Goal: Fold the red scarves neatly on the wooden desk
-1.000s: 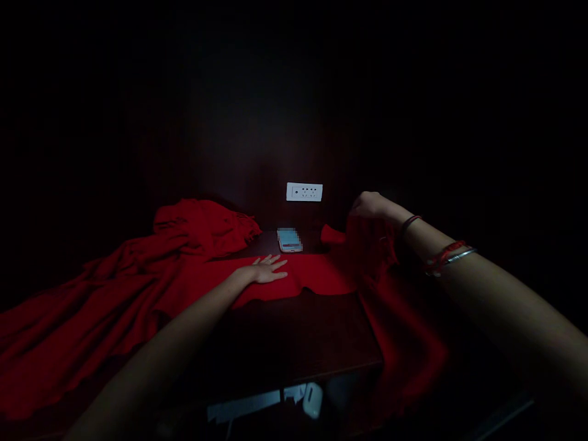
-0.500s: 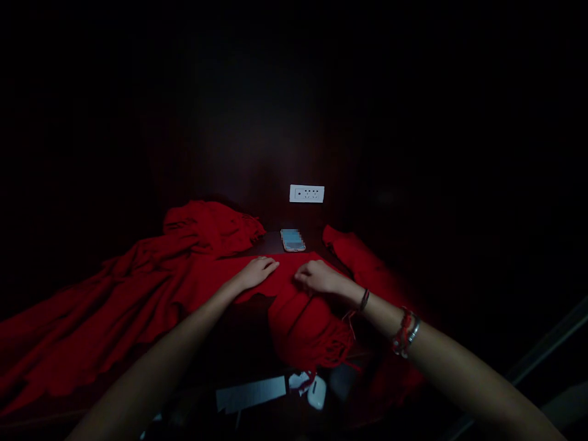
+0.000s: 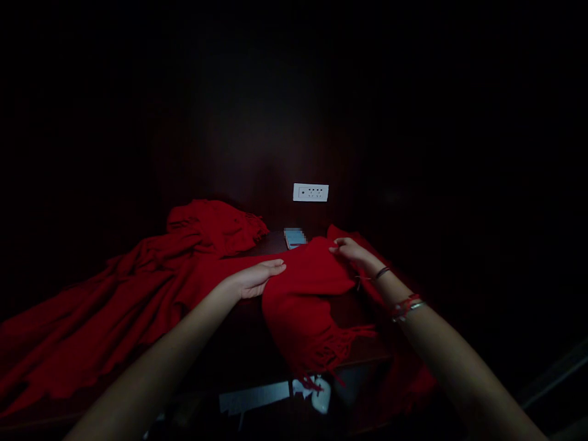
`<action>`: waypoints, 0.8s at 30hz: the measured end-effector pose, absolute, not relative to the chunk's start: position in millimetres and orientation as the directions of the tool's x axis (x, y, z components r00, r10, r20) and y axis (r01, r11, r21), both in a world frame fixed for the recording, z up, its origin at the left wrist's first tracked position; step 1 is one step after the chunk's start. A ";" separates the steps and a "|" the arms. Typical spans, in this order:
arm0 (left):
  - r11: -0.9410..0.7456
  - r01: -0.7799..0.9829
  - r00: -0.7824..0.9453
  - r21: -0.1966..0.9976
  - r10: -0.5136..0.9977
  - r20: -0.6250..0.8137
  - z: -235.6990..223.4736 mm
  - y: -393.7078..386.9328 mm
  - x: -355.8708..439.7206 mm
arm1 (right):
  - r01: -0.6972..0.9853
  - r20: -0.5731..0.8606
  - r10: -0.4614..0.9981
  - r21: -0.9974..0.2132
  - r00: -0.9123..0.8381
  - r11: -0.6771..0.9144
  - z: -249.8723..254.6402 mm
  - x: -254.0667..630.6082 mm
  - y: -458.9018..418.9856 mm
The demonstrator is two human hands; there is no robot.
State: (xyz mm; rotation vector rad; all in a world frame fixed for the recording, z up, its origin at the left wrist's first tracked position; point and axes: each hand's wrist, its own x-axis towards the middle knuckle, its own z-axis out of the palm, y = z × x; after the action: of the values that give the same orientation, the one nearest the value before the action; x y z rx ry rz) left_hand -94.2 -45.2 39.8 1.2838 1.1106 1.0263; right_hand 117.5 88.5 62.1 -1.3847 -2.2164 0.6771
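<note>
A long red fringed scarf [image 3: 138, 294] lies across a dark wooden table [image 3: 248, 343] in a dim room. My left hand [image 3: 257, 278] grips a fold of the scarf near the middle, thumb on top. My right hand [image 3: 351, 251] pinches the raised edge of the same fold a little farther back and to the right. The folded end hangs between my hands, and its fringe [image 3: 340, 349] reaches the table's front edge. Red thread bands and a metal bangle circle my right wrist.
A phone [image 3: 294, 237] lies at the back of the table, partly hidden by the raised cloth. A white socket plate [image 3: 311, 192] is on the dark wall behind. Below the table edge lie a pale strip [image 3: 252, 397] and a small white object [image 3: 321, 395].
My right hand carried the scarf's right end from the far right over to the middle, then lifted the fold back toward the phone. My left hand went from lying flat to gripping the cloth.
</note>
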 end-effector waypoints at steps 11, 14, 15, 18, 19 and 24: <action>0.079 0.379 0.171 0.922 0.973 -0.154 22.9 -44.5 -100.1 | 0.803 0.238 0.879 -0.360 -0.413 0.475 52.7 100.3 124.2; -0.035 0.459 -0.005 0.888 0.999 0.042 23.7 -40.9 -102.6 | 0.820 0.234 0.902 -0.381 -0.362 0.428 29.7 89.6 133.8; 0.004 0.472 -0.041 0.882 0.999 0.018 25.9 -41.3 -104.0 | 0.823 0.242 0.909 -0.391 -0.340 0.412 24.9 87.8 136.2; 0.172 0.294 0.100 0.940 0.973 -0.209 37.9 -49.6 -106.6 | 0.808 0.282 0.917 -0.445 -0.282 0.386 23.7 87.4 142.7; 0.195 0.179 0.212 0.964 0.949 -0.232 42.5 -53.8 -106.1 | 0.795 0.298 0.915 -0.466 -0.271 0.387 27.6 88.9 144.9; 0.234 -0.044 0.459 0.971 0.868 -0.188 51.4 -64.0 -101.4 | 0.718 0.404 0.868 -0.509 -0.288 0.475 54.2 104.6 155.2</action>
State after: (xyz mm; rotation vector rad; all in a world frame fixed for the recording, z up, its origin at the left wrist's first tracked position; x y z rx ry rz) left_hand -101.4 -64.0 51.4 1.1672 0.8905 0.7558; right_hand 104.6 155.2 54.2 -1.3082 -2.0809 0.3009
